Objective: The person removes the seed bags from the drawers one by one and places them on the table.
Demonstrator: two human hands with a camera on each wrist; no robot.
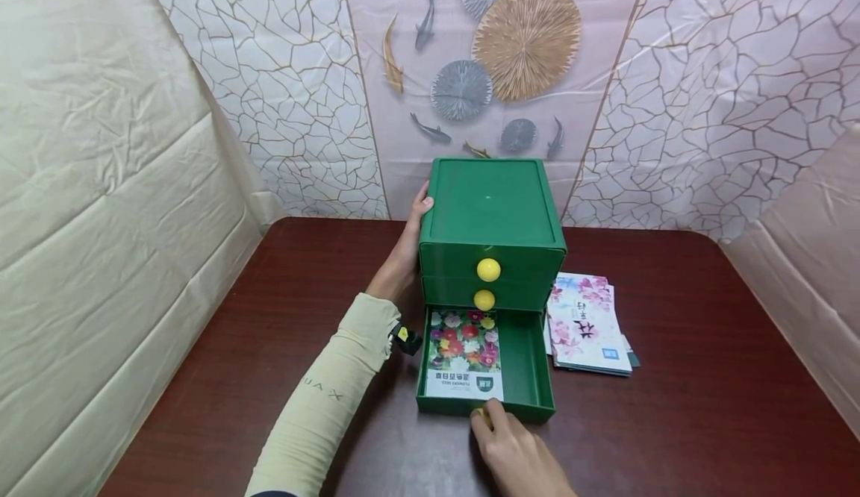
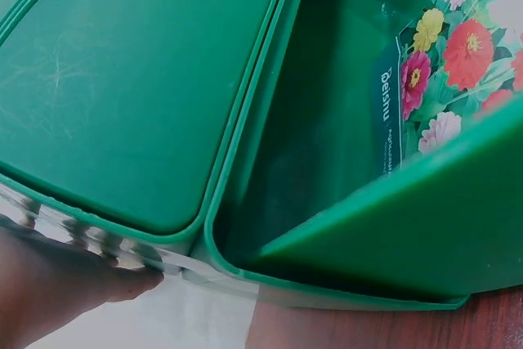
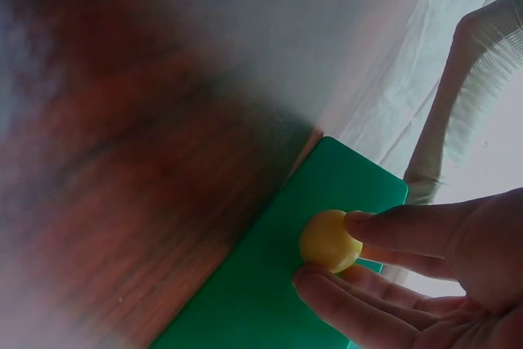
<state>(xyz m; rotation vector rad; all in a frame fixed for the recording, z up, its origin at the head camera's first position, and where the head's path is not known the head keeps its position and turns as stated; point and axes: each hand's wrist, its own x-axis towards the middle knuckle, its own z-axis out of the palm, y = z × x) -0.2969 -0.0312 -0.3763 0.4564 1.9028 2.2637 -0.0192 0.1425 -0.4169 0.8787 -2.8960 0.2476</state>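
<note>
A green drawer cabinet [image 1: 493,202] stands on the table with its bottom drawer [image 1: 527,355] pulled out toward me. Inside that drawer, on its left side, lies a flower seed packet [image 1: 463,351] with a print of colourful blooms. My right hand [image 1: 513,448] pinches the yellow drawer knob [image 3: 327,241] between thumb and fingers at the drawer front. Against the cabinet's left side rests my left hand [image 1: 406,247], its thumb near the top edge; in the left wrist view its fingers [image 2: 65,271] lie along the side wall. Two upper drawers with yellow knobs [image 1: 488,269] are closed.
Right of the cabinet, a stack of printed packets [image 1: 587,325] with pink blossoms lies on the dark red-brown table [image 1: 699,407]. A patterned cloth [image 1: 289,109] hangs behind the table, and pale fabric [image 1: 114,221] closes off the left side.
</note>
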